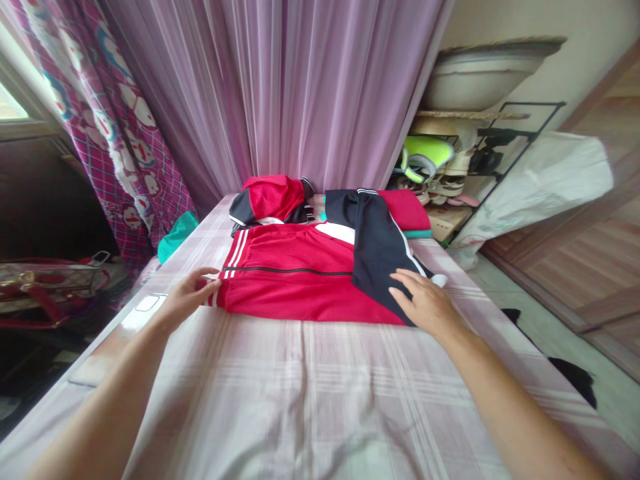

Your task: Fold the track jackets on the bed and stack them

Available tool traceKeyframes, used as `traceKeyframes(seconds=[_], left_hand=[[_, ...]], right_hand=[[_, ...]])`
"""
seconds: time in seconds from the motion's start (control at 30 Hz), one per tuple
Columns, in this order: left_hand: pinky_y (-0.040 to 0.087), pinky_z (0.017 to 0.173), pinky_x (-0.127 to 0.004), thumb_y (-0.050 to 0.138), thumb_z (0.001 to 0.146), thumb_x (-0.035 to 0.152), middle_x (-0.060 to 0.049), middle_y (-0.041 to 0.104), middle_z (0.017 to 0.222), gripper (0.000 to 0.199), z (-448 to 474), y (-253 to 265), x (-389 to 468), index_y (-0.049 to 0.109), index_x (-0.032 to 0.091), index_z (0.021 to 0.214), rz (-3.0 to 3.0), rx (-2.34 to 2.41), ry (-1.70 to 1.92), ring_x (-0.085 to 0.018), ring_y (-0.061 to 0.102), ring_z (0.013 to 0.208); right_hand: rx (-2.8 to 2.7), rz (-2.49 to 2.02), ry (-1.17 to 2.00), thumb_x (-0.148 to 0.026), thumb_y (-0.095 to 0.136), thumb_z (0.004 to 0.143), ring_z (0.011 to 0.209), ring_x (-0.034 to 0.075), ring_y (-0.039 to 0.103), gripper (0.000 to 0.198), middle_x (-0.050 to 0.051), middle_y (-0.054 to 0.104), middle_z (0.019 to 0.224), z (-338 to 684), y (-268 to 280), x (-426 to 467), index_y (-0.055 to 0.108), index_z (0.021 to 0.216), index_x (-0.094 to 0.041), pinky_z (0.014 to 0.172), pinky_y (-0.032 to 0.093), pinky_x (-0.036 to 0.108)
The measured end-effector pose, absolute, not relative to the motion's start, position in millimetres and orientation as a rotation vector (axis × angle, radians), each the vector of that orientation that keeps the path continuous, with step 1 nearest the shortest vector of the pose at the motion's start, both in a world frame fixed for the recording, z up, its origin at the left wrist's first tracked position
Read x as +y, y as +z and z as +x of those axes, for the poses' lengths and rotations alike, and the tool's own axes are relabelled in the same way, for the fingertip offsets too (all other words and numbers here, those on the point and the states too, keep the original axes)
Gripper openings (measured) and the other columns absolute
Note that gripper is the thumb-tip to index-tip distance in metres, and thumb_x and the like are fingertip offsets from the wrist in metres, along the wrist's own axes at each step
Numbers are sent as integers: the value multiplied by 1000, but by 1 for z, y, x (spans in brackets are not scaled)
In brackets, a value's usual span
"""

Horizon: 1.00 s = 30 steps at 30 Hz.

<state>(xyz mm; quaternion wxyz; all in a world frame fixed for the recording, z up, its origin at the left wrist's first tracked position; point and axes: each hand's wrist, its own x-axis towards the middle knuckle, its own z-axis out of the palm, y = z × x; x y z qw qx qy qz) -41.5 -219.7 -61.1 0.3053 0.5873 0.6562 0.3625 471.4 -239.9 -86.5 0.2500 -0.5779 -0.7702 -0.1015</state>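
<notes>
A red, black and white zip-up track jacket (295, 293) lies sideways on the table, its dark sleeve (377, 247) folded across the right part. My left hand (190, 297) is at the striped hem on the left, thumb and forefinger closed on its edge. Resting on the dark sleeve near its lower right side, my right hand (433, 307) has its fingers apart. Behind the jacket sits a crumpled red and black garment (275, 200). A folded red garment (407, 210) with a teal layer under it lies at the back right, partly covered by the sleeve.
The table has a plaid cloth (300, 393). A phone-like flat object (117, 340) lies by its left edge, partly behind my left forearm. Teal cloth (177, 237) hangs at the left. Purple curtains (325, 87) close off the back; a shoe rack (495, 177) stands right.
</notes>
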Motion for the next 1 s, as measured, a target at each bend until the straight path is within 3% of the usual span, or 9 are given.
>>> traceKeyframes(seconds=[0.13, 0.23, 0.33, 0.43, 0.6, 0.67, 0.77, 1.0], left_hand=[[36, 48, -24, 62, 66, 69, 7, 47, 54, 63, -49, -67, -218, 65, 20, 106, 1707, 1888, 775, -15, 50, 52], [40, 53, -27, 60, 72, 62, 3, 56, 59, 51, -52, -72, -211, 67, 22, 103, 1857, 2062, 596, -18, 58, 58], [49, 67, -32, 56, 79, 56, -6, 71, 87, 48, -45, -67, -211, 68, 21, 110, 2027, 2207, 502, -24, 68, 77], [50, 89, -40, 45, 90, 50, -11, 69, 121, 46, -20, -60, -219, 67, 21, 119, 2304, 2169, 558, -29, 67, 104], [31, 116, -52, 39, 98, 46, -7, 60, 141, 45, 50, -74, -230, 63, 28, 130, 2690, 1728, 416, -29, 49, 135], [24, 118, -57, 41, 97, 50, -5, 51, 150, 48, 68, -86, -230, 56, 31, 139, 2707, 1699, 280, -30, 41, 142], [23, 117, -60, 39, 98, 53, -5, 42, 156, 53, 73, -100, -227, 46, 34, 147, 2685, 1694, 155, -30, 37, 144], [22, 119, -58, 39, 97, 55, -4, 45, 154, 54, 64, -107, -228, 44, 37, 147, 2714, 1729, 200, -29, 38, 144]], right_hand=[[-2234, -1580, -250, -41, 44, 95, 126, 27, 56, 44, 12, 59, 140, 456, -110, -230, 63, 130, -22, 103, 47, 45], [-2282, -1727, -240, -42, 41, 96, 136, 28, 48, 47, 11, 53, 147, 452, -125, -229, 58, 136, -25, 108, 41, 51], [-2303, -1811, -210, -43, 40, 97, 139, 28, 44, 49, 11, 50, 150, 452, -128, -230, 56, 139, -24, 111, 37, 52], [-2288, -1846, -167, -44, 38, 98, 140, 28, 43, 50, 12, 49, 150, 439, -117, -230, 55, 140, -24, 112, 36, 53], [-2358, -1706, -114, -45, 31, 100, 145, 25, 34, 58, 11, 39, 157, 388, -99, -225, 41, 151, -21, 118, 26, 51], [-2427, -1688, -51, -47, 30, 99, 146, 25, 33, 60, 11, 38, 158, 380, -102, -221, 37, 153, -20, 118, 25, 51], [-2471, -1729, -10, -49, 29, 99, 146, 25, 33, 61, 11, 37, 158, 399, -115, -219, 36, 153, -21, 118, 26, 52], [-2366, -1828, -158, -47, 27, 99, 146, 24, 34, 59, 7, 39, 157, 474, -135, -231, 41, 151, -25, 118, 28, 49]])
